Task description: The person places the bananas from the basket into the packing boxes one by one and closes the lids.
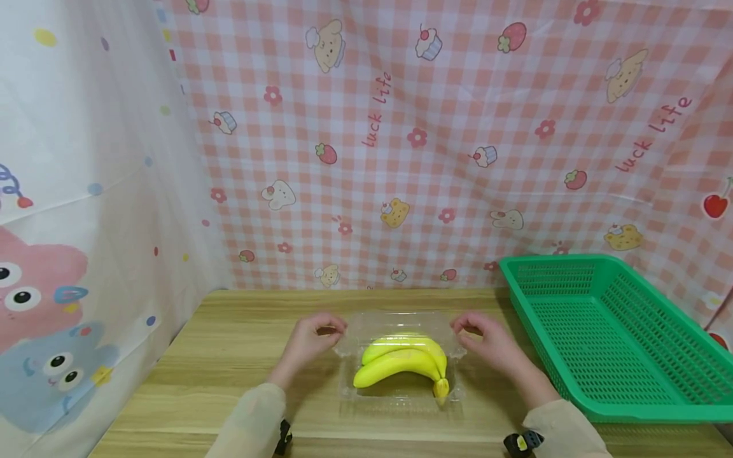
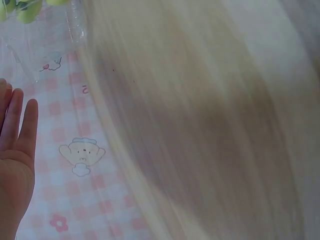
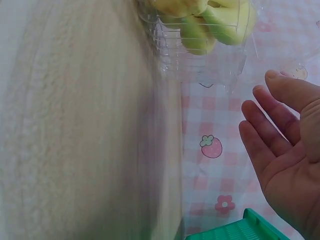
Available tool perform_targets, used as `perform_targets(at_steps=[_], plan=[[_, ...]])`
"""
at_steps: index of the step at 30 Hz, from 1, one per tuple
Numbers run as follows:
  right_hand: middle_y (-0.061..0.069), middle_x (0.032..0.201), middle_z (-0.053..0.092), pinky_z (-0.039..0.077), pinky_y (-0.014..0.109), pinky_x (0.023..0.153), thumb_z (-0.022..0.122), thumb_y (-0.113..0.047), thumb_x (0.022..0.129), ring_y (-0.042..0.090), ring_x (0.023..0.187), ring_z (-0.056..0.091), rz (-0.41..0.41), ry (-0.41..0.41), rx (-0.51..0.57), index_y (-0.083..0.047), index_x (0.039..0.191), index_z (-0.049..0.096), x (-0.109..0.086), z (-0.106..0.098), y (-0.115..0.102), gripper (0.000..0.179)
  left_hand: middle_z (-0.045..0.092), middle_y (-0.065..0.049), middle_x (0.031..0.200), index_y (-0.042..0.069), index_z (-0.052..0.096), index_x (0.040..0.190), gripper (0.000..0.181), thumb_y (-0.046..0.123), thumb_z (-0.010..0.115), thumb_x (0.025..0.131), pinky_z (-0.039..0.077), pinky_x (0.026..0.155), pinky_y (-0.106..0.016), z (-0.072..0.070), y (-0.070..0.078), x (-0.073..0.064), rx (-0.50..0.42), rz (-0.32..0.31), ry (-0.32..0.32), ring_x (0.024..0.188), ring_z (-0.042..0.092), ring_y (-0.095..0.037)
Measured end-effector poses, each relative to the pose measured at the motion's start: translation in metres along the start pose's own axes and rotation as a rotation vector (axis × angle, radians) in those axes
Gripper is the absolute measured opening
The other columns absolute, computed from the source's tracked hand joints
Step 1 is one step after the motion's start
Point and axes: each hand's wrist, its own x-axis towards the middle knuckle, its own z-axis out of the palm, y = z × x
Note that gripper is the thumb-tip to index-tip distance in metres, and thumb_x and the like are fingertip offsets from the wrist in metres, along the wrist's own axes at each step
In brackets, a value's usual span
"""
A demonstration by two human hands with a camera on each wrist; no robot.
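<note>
A bunch of yellow bananas (image 1: 401, 370) lies inside a clear plastic clamshell box (image 1: 389, 399) on the wooden table. The box's clear lid (image 1: 395, 320) is tilted up over the far side of the fruit. At its left edge, my left hand (image 1: 312, 338) pinches with thumb and forefinger. My right hand (image 1: 489, 342) pinches the opposite edge likewise. The left wrist view catches straight outer fingers (image 2: 27, 127) beside the plastic, thumb out of frame. In the right wrist view, the other fingers (image 3: 265, 147) spread below the thumb, near a box corner.
A green perforated basket (image 1: 624, 407) stands at the right of the table (image 1: 229, 356), close to my right forearm. Behind the table hangs a pink checked cloth (image 1: 366, 191); a white printed cloth (image 1: 132, 222) hangs along the left side.
</note>
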Motion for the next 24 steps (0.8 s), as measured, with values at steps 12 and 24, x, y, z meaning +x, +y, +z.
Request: perform_targets(at_steps=[12,24], plan=[[0.003,0.100,0.072,0.054,0.048,0.082,0.079,0.009,0.072,0.026,0.094,0.066,-0.207,0.006,-0.232,-0.018,0.085,0.064,-0.0048,-0.0013,0.0033,0.034,0.072,-0.006,0.097,0.008,0.073,0.083,0.020,-0.011,0.077,0.078,0.057,0.084,-0.031,-0.0010,-0.0038,-0.0035,0.185,0.157,-0.058,0.092,0.068,-0.025],[0.003,0.103,0.071,0.055,0.047,0.084,0.085,0.005,0.069,0.026,0.097,0.065,-0.234,-0.045,-0.360,-0.019,0.085,0.064,-0.0067,-0.0023,0.0007,0.036,0.073,-0.006,0.100,0.011,0.071,0.082,0.022,-0.008,0.080,0.075,0.056,0.087,-0.037,-0.0025,-0.0004,-0.0080,0.365,0.269,-0.085,0.095,0.068,-0.023]])
